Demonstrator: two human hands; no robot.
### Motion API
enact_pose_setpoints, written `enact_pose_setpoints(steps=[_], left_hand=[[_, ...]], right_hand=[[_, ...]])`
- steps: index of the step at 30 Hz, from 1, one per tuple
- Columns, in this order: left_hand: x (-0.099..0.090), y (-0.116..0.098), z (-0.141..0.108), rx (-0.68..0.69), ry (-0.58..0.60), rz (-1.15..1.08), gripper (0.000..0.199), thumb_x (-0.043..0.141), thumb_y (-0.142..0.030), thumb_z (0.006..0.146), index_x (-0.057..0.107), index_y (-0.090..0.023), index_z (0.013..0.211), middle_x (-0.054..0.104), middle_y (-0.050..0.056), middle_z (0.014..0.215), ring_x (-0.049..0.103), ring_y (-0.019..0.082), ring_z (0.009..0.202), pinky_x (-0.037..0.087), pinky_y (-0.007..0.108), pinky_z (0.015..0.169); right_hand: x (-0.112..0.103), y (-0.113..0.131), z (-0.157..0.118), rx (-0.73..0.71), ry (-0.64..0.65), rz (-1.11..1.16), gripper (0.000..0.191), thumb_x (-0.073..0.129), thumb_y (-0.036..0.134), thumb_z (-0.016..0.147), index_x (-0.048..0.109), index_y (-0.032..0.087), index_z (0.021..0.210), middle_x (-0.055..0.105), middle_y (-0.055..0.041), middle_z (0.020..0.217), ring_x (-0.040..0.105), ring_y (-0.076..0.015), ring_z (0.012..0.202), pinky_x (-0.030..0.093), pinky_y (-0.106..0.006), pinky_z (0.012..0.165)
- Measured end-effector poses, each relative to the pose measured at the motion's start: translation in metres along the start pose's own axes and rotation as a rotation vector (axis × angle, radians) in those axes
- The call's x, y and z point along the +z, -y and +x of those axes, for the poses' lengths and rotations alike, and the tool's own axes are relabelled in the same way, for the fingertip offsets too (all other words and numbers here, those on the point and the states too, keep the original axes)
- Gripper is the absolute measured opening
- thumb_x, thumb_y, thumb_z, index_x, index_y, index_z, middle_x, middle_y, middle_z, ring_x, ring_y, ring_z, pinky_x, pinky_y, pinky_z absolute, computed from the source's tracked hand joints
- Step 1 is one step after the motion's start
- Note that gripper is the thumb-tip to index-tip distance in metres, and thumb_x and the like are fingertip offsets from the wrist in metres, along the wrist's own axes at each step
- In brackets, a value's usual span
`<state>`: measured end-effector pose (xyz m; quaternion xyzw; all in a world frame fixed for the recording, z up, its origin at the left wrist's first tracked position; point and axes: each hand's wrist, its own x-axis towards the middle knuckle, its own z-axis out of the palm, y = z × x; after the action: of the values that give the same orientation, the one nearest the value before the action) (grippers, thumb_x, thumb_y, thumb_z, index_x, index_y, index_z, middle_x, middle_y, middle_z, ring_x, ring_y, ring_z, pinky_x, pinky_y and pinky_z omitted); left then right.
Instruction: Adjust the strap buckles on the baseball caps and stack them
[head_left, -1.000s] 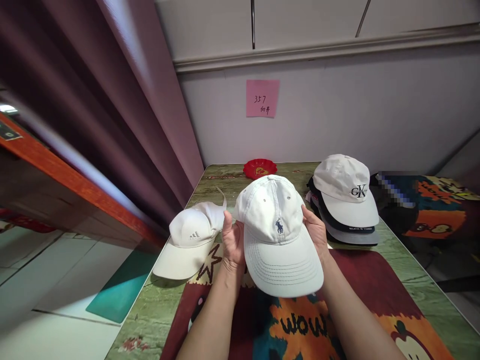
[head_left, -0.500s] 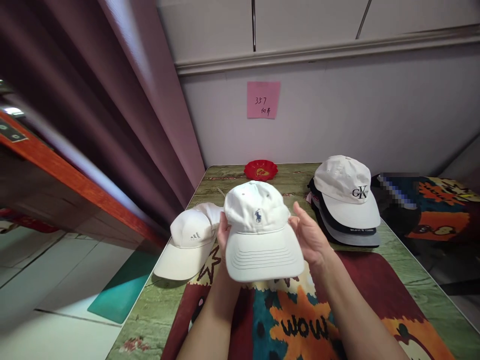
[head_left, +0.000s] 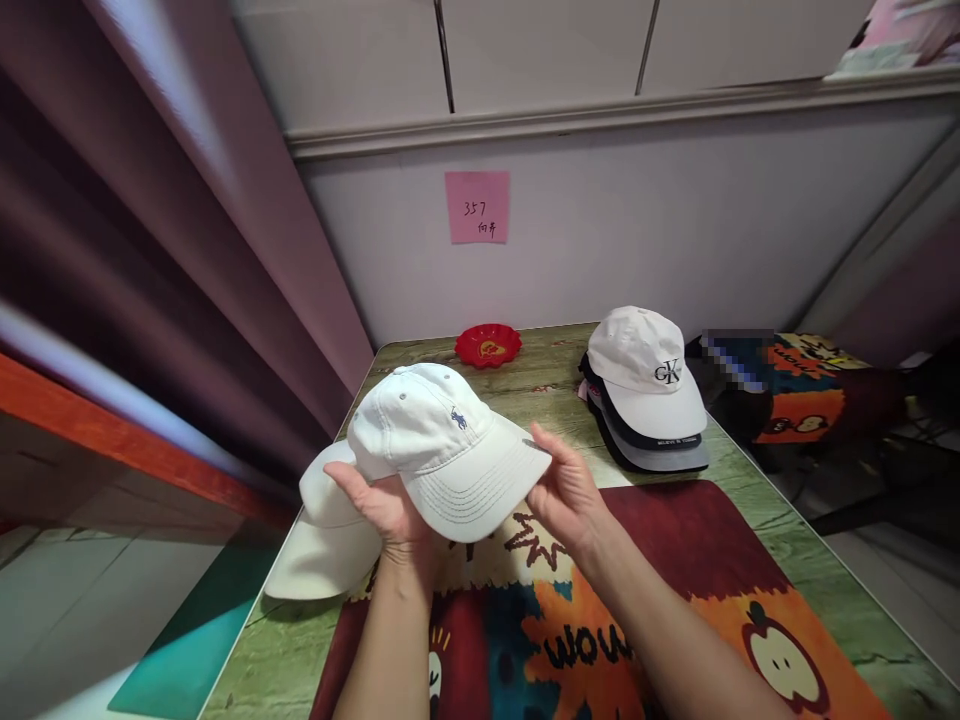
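A white baseball cap (head_left: 450,450) with a small dark blue horse-rider logo is held up above the table, its brim angled down to the right. My left hand (head_left: 382,505) supports it from below on the left, thumb stretched out and fingers mostly hidden under the crown. On the brim's right edge, my right hand (head_left: 566,490) grips with the thumb on top and the fingers underneath. Behind my left hand lies another pale cap (head_left: 322,560), partly covered. To the right stands a stack of caps, topped by a white cap with black letters (head_left: 645,370) over darker brims (head_left: 660,455).
A red scalloped dish (head_left: 487,345) sits at the back of the wood-patterned table (head_left: 262,650). A colourful mat (head_left: 660,540) covers the front middle. A pink note (head_left: 477,207) is stuck on the wall behind, and a purple curtain (head_left: 187,200) hangs at left.
The held cap has turned so its brim points right, and it has shifted left in view. My right hand has moved from the crown's side to the brim. The view has swung slightly right.
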<state>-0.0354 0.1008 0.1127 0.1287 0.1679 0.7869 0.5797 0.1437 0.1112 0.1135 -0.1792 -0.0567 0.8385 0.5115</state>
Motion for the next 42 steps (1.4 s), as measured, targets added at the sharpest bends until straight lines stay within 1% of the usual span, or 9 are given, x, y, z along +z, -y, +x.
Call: enact_pose_setpoints(steps=[4, 9, 13, 16, 21, 25, 29, 32, 42], left_hand=[[-0.01, 0.003, 0.001, -0.113, 0.035, -0.037, 0.076, 0.04, -0.078, 0.089, 0.06, -0.026, 0.14, 0.067, 0.009, 0.135, 0.055, 0.033, 0.133, 0.037, 0.048, 0.117], [-0.035, 0.005, 0.015, -0.182, 0.091, -0.116, 0.073, 0.043, -0.075, 0.09, 0.059, -0.024, 0.14, 0.072, 0.01, 0.127, 0.059, 0.032, 0.128, 0.034, 0.049, 0.118], [-0.036, 0.026, 0.019, -0.486, 0.074, -0.044, 0.074, 0.035, -0.074, 0.093, 0.063, -0.018, 0.134, 0.075, 0.015, 0.117, 0.061, 0.033, 0.126, 0.038, 0.054, 0.115], [-0.03, 0.04, 0.016, -0.672, 0.037, 0.055, 0.069, 0.032, -0.065, 0.099, 0.064, -0.012, 0.131, 0.075, 0.019, 0.114, 0.068, 0.033, 0.115, 0.045, 0.057, 0.107], [-0.019, 0.043, 0.012, -0.645, -0.097, 0.165, 0.046, 0.041, -0.042, 0.102, 0.068, -0.008, 0.118, 0.077, 0.018, 0.106, 0.075, 0.027, 0.093, 0.056, 0.045, 0.093], [-0.013, 0.039, 0.01, -0.582, -0.158, 0.196, 0.034, 0.044, -0.027, 0.101, 0.069, -0.008, 0.113, 0.078, 0.015, 0.099, 0.076, 0.023, 0.086, 0.06, 0.04, 0.084], [-0.008, 0.038, 0.008, -0.569, -0.186, 0.195, 0.029, 0.045, -0.021, 0.099, 0.069, -0.008, 0.109, 0.078, 0.014, 0.094, 0.076, 0.022, 0.081, 0.06, 0.038, 0.08], [-0.004, 0.037, 0.007, -0.557, -0.203, 0.203, 0.029, 0.044, -0.019, 0.099, 0.07, -0.009, 0.106, 0.078, 0.013, 0.091, 0.075, 0.021, 0.078, 0.061, 0.037, 0.077], [0.003, 0.031, 0.006, -0.525, -0.237, 0.196, 0.027, 0.044, -0.016, 0.099, 0.07, -0.009, 0.1, 0.078, 0.011, 0.087, 0.074, 0.019, 0.07, 0.06, 0.035, 0.072]], right_hand=[[0.018, -0.011, -0.017, 0.098, -0.172, 0.005, 0.034, 0.074, 0.003, 0.076, 0.066, 0.009, 0.108, 0.079, -0.008, 0.095, 0.075, -0.0176, 0.085, 0.063, -0.027, 0.079], [0.03, -0.004, -0.031, 0.047, -0.078, -0.098, 0.04, 0.077, 0.002, 0.07, 0.068, 0.011, 0.109, 0.079, -0.0063, 0.096, 0.074, -0.0145, 0.078, 0.062, -0.022, 0.071], [0.028, 0.014, -0.03, -0.058, -0.098, -0.091, 0.049, 0.074, 0.004, 0.072, 0.066, 0.015, 0.119, 0.079, -0.0031, 0.092, 0.074, -0.0164, 0.079, 0.063, -0.025, 0.071], [0.03, 0.046, -0.026, -0.222, -0.119, -0.102, 0.052, 0.069, 0.006, 0.078, 0.063, 0.021, 0.127, 0.079, -0.0023, 0.098, 0.074, -0.0183, 0.09, 0.064, -0.031, 0.08], [0.034, 0.136, -0.016, -0.639, -0.075, -0.194, 0.036, 0.057, 0.015, 0.09, 0.064, 0.023, 0.125, 0.078, -0.0027, 0.106, 0.071, -0.0193, 0.108, 0.059, -0.04, 0.095], [-0.003, 0.194, -0.005, -0.742, -0.318, -0.254, 0.03, 0.052, 0.012, 0.092, 0.065, 0.018, 0.118, 0.076, -0.0072, 0.11, 0.07, -0.0215, 0.111, 0.059, -0.043, 0.095], [-0.064, 0.204, 0.001, -0.679, -0.742, -0.268, 0.028, 0.052, 0.006, 0.089, 0.064, 0.015, 0.112, 0.075, -0.0084, 0.109, 0.072, -0.0203, 0.104, 0.061, -0.042, 0.09], [-0.088, 0.199, 0.003, -0.683, -0.789, -0.285, 0.028, 0.047, 0.004, 0.09, 0.062, 0.016, 0.111, 0.073, -0.0098, 0.116, 0.072, -0.0202, 0.104, 0.062, -0.042, 0.088], [-0.099, 0.213, 0.01, -0.802, -0.829, -0.348, 0.015, 0.053, 0.005, 0.088, 0.061, 0.012, 0.099, 0.072, -0.0121, 0.114, 0.072, -0.018, 0.101, 0.062, -0.034, 0.087]])
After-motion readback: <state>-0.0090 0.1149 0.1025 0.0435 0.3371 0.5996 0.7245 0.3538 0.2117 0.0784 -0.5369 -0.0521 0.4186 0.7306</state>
